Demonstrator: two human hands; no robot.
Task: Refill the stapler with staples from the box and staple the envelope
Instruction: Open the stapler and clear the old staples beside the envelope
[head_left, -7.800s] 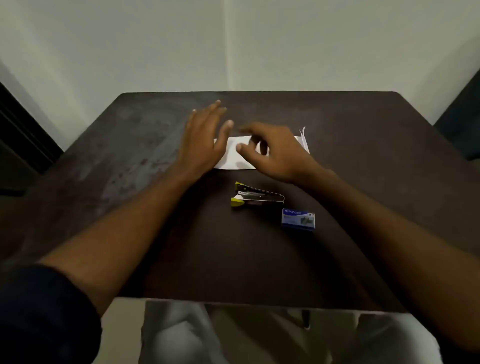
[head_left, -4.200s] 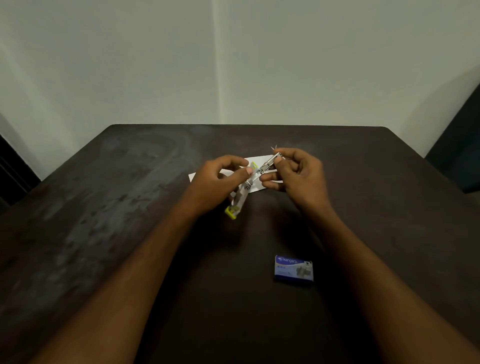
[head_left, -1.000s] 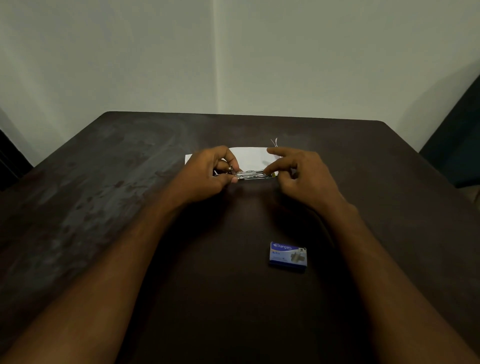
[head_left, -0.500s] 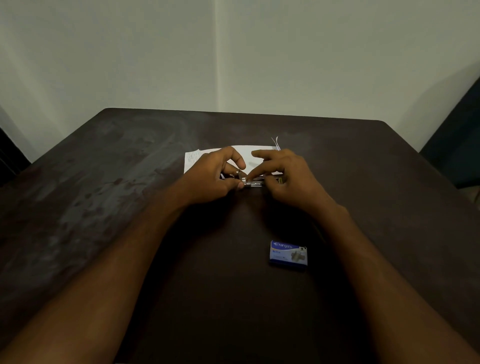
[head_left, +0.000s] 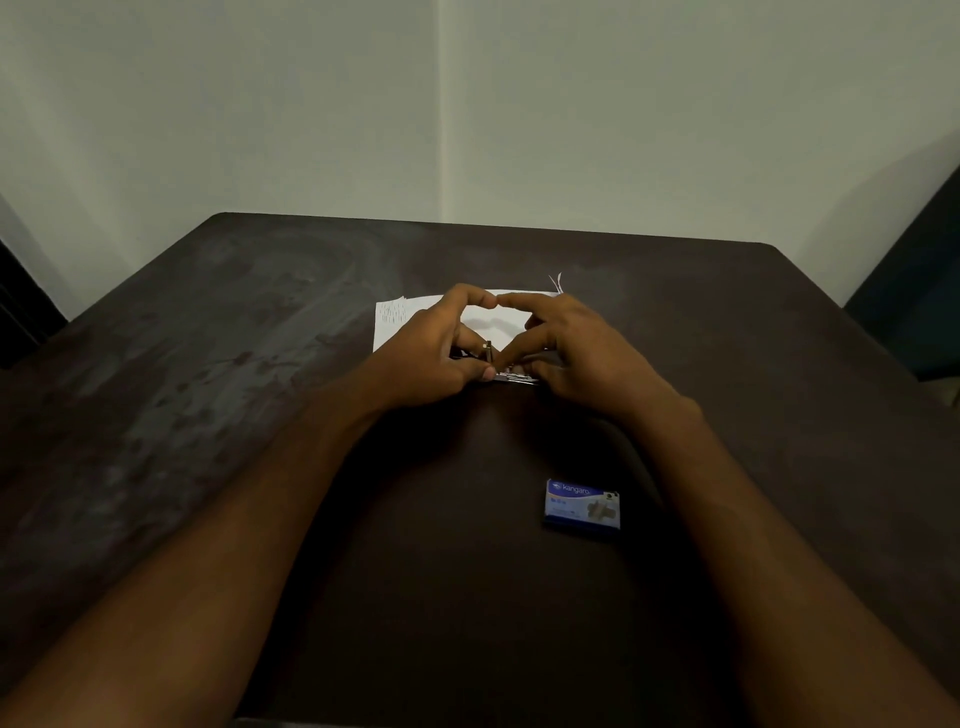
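A small metal stapler (head_left: 511, 375) lies flat between my two hands near the middle of the dark table (head_left: 208, 415). My left hand (head_left: 436, 353) grips its left end with curled fingers and thumb. My right hand (head_left: 576, 353) holds its right end, fingers curled over it. Most of the stapler is hidden by my fingers. A white envelope (head_left: 395, 322) lies flat just behind my hands, partly covered. The blue staple box (head_left: 583, 504) sits on the table nearer to me, to the right, untouched.
A thin white scrap (head_left: 557, 282) sticks up at the envelope's far right corner. The table ends at a pale wall behind. Dark furniture (head_left: 914, 312) stands at the right edge, and a dark shape (head_left: 21, 306) at the left.
Both hands picked the stapler up from the table, handled it open in the air, then brought it down flat in front of the envelope. In the last second my hands closed in over it.
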